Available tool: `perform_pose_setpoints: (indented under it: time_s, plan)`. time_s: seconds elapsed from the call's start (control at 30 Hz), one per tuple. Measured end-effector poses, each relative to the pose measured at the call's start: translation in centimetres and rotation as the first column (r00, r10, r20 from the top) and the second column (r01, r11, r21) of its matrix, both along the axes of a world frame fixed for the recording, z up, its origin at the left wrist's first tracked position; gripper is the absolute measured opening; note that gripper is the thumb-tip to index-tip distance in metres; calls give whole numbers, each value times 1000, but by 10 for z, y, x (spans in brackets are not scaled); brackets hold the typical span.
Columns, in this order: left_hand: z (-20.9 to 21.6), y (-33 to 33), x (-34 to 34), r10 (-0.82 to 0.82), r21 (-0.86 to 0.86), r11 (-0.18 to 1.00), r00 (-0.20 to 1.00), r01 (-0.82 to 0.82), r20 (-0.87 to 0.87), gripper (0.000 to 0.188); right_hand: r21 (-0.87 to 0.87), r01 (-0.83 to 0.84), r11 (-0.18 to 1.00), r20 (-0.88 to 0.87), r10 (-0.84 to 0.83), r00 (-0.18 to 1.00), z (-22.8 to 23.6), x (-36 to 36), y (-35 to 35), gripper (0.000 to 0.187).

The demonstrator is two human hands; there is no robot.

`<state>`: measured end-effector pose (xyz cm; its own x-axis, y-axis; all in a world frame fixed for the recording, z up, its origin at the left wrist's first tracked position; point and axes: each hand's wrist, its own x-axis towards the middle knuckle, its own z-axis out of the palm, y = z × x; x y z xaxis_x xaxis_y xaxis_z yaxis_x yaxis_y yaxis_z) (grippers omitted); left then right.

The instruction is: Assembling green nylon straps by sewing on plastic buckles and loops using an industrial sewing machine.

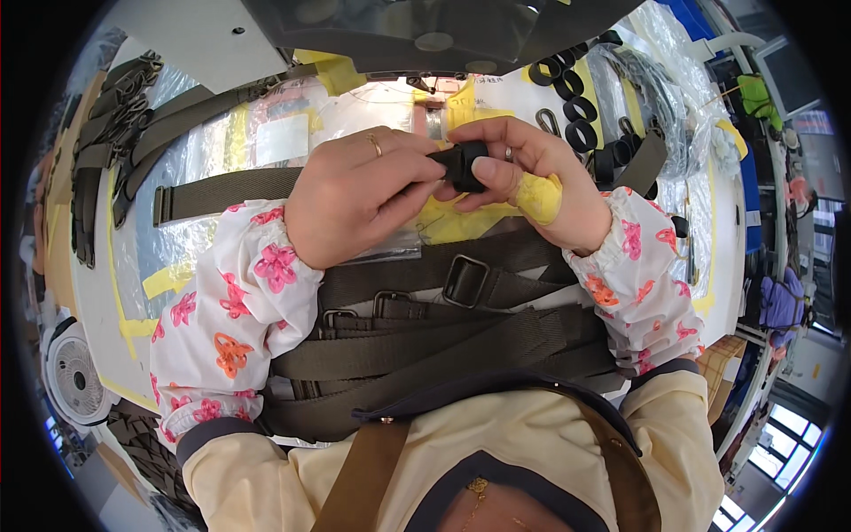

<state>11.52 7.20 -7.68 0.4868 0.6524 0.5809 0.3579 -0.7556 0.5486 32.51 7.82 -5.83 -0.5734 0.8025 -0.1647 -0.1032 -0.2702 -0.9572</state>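
Observation:
In front of the sewing machine, both hands meet at a small black webbing loop [472, 165]. My right hand [554, 182] pinches it between thumb and fingers, and yellow tape wraps that thumb. My left hand [355, 191] is closed, its fingertips on a dark piece at the loop's left side; whether this is a strap end, I cannot tell. A dark olive webbing strap [235, 191] with a metal buckle [162, 206] at its far end runs leftward from under my left hand. Below my hands, several dark straps [443, 350] with a rectangular slide buckle [466, 281] lie piled across my lap.
The sewing machine head [425, 35] overhangs the work table at the top. More black loops [581, 122] line up at the upper right, near a metal snap hook [548, 121]. Straps with hooks [115, 142] hang at the left. A white fan [80, 372] stands lower left.

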Motion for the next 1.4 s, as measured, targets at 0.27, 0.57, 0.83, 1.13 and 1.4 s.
perform_pose_setpoints:
  time_s: [0.27,0.57,0.83,1.13,1.4]
  plan:
    - [5,-3,1,-112,-39,992,984,119,138,33,-158,-128,979,-56,120,991,4,-7,-8,31]
    - [18,-3,-9,-37,-119,993,969,8,-245,25,103,-67,992,301,33,953,10,-7,-13,15]
    - [31,-24,-156,490,358,872,591,-335,-640,24,914,-383,135,404,-407,819,9,20,-12,28]
    - [45,-5,-9,-104,-301,953,976,43,-189,23,900,-426,-93,360,-396,845,21,-5,-7,29]
    - [11,-5,12,8,-454,891,1000,4,26,17,629,-611,481,730,-635,252,20,53,25,35]
